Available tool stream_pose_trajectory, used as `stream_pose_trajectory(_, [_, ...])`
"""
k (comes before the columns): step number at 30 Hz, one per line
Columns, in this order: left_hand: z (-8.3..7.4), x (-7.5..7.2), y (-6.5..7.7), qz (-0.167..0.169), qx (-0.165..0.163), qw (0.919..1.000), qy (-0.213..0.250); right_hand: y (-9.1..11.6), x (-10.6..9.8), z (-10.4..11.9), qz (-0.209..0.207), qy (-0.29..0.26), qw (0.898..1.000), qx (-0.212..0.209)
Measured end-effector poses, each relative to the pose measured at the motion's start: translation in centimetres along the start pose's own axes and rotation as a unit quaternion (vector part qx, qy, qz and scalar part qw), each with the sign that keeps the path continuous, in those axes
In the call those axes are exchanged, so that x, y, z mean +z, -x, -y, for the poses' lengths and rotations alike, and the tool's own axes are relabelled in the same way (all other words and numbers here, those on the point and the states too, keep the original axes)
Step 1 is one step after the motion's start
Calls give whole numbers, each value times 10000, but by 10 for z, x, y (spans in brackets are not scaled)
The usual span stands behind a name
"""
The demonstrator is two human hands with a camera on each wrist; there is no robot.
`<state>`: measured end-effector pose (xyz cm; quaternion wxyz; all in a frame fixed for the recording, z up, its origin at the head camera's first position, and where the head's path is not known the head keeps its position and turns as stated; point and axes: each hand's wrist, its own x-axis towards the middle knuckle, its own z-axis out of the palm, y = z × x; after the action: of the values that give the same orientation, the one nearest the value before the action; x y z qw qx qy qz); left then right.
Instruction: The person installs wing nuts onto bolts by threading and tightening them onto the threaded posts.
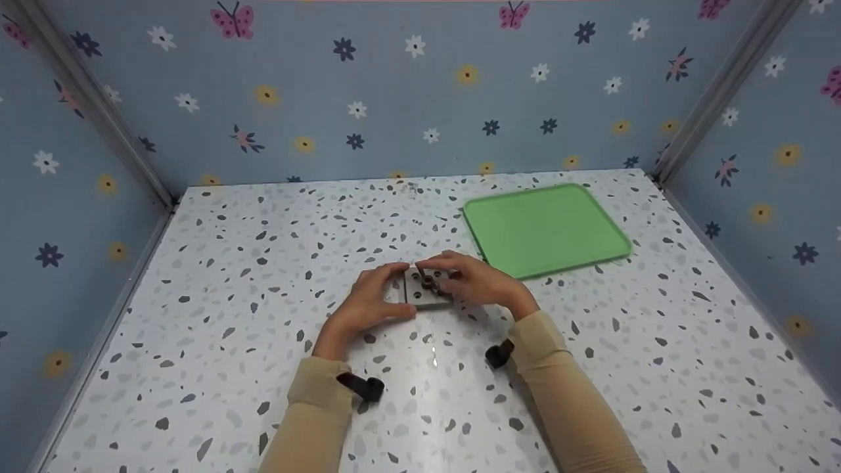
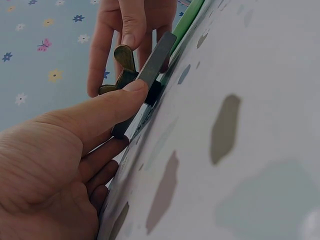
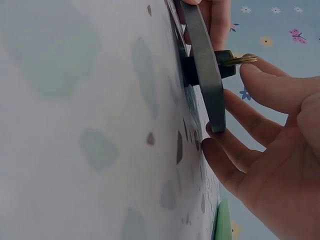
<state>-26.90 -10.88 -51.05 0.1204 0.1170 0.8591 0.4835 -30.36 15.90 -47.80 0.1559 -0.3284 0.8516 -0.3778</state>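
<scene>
A small grey metal plate (image 1: 412, 301) with several round holes is held just above the tabletop. From its middle stands a brass-coloured wing nut (image 1: 428, 282), and a dark bolt head (image 3: 189, 72) shows beneath it in the right wrist view. My left hand (image 1: 366, 303) grips the plate by its left side, thumb on the near edge (image 2: 155, 62). With thumb and forefinger my right hand (image 1: 484, 282) pinches a wing of the nut (image 3: 242, 60). Other right fingers lie beside the plate's end, partly hidden in the head view.
A shallow green tray (image 1: 548, 230) lies behind and to the right of the hands. The speckled white table (image 1: 263, 315) is bounded by flower-patterned panels (image 1: 407, 92) at the back and sides. Black straps with small cameras (image 1: 372, 389) are on both wrists.
</scene>
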Motion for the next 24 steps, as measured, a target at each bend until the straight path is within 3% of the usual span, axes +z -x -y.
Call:
stream_pose_trajectory(15, [-1, 0, 1, -4, 84, 9999, 113, 2, -2, 0, 26, 54, 10000, -37])
stream_pose_trajectory(24, [0, 0, 1, -28, -37, 9999, 92, 2, -1, 2, -32, 106, 9999, 113])
